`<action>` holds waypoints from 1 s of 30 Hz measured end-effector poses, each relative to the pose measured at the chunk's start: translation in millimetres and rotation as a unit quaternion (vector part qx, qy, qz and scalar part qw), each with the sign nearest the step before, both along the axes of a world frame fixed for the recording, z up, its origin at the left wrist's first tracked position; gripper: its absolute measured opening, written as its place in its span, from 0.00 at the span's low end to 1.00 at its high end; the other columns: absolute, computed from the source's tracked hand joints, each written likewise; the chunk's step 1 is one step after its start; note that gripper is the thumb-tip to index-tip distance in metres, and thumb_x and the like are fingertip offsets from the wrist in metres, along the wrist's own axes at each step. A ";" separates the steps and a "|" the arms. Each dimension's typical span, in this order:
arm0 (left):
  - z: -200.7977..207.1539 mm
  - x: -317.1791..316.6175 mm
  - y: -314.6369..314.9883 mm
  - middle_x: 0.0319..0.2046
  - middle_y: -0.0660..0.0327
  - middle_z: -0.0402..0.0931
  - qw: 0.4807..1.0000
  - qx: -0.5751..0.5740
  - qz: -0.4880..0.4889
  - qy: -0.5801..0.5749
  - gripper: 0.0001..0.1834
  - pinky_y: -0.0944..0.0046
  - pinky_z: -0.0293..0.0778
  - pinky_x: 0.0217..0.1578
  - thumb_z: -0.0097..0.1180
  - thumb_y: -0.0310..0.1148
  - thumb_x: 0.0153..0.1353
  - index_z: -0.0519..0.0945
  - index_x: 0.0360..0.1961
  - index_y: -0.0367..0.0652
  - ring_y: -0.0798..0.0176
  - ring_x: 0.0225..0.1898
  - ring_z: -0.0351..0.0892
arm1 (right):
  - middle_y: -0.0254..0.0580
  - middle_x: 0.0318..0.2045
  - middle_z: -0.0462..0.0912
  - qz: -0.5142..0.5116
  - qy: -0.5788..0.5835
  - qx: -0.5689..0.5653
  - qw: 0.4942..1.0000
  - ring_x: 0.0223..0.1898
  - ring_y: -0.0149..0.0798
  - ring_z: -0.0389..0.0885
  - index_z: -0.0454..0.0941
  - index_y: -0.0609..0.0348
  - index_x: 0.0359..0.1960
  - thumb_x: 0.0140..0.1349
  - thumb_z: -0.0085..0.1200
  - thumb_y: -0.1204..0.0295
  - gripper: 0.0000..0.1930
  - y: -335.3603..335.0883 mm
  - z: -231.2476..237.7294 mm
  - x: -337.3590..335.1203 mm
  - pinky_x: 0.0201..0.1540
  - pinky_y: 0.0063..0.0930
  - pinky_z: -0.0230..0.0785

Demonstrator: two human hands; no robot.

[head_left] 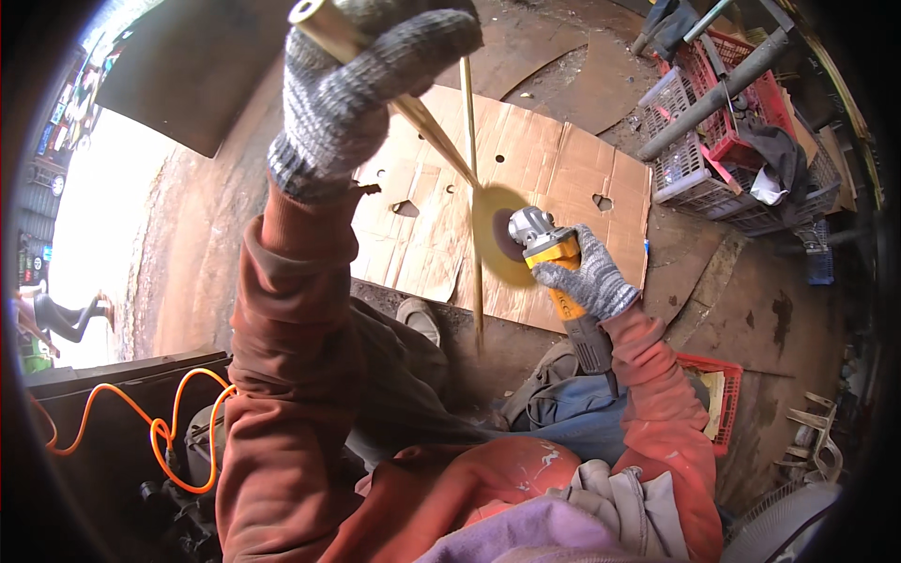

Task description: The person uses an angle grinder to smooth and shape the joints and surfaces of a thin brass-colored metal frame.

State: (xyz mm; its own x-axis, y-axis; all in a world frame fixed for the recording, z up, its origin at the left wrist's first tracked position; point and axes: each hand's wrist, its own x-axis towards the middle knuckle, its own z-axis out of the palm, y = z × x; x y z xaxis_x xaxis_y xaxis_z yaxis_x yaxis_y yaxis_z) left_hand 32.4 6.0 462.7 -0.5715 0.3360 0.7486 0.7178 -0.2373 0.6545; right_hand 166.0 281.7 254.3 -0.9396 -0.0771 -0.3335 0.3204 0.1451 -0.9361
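Note:
My left hand (pixel 343 108), in a grey knitted glove, is raised at the upper left with its fingers wrapped round a gold-coloured metal tube (pixel 436 136). The tube slants down to meet a thinner upright rod (pixel 478 305) of similar colour; whether they are joined I cannot tell. In my right hand (pixel 591 281), gloved alike, is a yellow and black angle grinder (pixel 554 250). Its yellowish round disc (pixel 490 235) looks blurred, as if spinning, and its edge lies at or very near the tube's lower end. The exact contact is unclear.
A flat cardboard sheet (pixel 554 169) covers the floor ahead. Plastic crates (pixel 678 159) stand at the far right beneath a grey pipe (pixel 718 94). An orange hose (pixel 160 432) coils at the left. A red tray (pixel 727 441) and a fan (pixel 784 525) sit near right; another person (pixel 61 314) shows far left.

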 end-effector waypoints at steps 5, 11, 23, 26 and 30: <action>-21.1 -24.0 -14.5 0.37 0.46 0.83 0.998 0.001 -0.052 0.042 0.14 0.48 0.74 0.50 0.55 0.33 0.68 0.85 0.37 0.31 0.50 0.43 0.82 | 0.39 0.45 0.82 -0.026 -0.007 -0.057 0.998 0.42 0.32 0.82 0.71 0.61 0.55 0.51 0.78 0.66 0.33 5.9 -30.3 -3.9 0.45 0.30 0.80; -23.6 -38.5 -33.2 0.44 0.40 0.81 0.998 -0.022 -0.066 0.002 0.18 0.46 0.68 0.63 0.52 0.34 0.66 0.82 0.43 0.25 0.40 0.55 0.78 | 0.40 0.45 0.83 -0.051 -0.085 -0.140 0.985 0.41 0.33 0.83 0.73 0.62 0.55 0.52 0.78 0.67 0.32 0.7 -36.0 -9.2 0.44 0.29 0.80; -4.3 -9.0 -4.7 0.34 0.54 0.83 0.995 -0.063 0.070 -0.038 0.15 0.63 0.73 0.30 0.56 0.34 0.62 0.86 0.37 0.30 0.66 0.29 0.77 | 0.40 0.46 0.81 0.012 0.010 0.002 1.000 0.46 0.32 0.81 0.69 0.59 0.56 0.51 0.78 0.62 0.35 -8.9 -4.1 12.5 0.50 0.31 0.77; -0.6 -10.8 3.6 0.31 0.57 0.82 0.997 -0.058 0.040 0.019 0.14 0.69 0.68 0.26 0.57 0.34 0.61 0.87 0.36 0.31 0.69 0.26 0.75 | 0.46 0.48 0.81 0.043 0.053 0.080 0.994 0.48 0.38 0.82 0.67 0.58 0.57 0.52 0.78 0.60 0.37 -13.4 8.3 20.1 0.52 0.35 0.77; -1.8 -3.1 13.4 0.27 0.63 0.80 0.997 -0.052 0.030 -0.045 0.15 0.69 0.67 0.26 0.60 0.37 0.63 0.86 0.35 0.33 0.71 0.27 0.75 | 0.56 0.50 0.81 0.081 0.078 0.227 0.967 0.52 0.52 0.83 0.65 0.58 0.58 0.52 0.76 0.54 0.40 -19.9 22.4 36.3 0.55 0.42 0.76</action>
State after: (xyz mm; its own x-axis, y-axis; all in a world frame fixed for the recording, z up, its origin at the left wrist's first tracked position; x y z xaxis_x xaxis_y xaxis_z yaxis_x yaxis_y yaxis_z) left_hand 29.3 19.4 460.9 -0.6555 0.3731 0.6566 0.6664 -0.1233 0.7354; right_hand 202.3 261.8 276.7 -0.9691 -0.1072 -0.2219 0.1180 0.5886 -0.7998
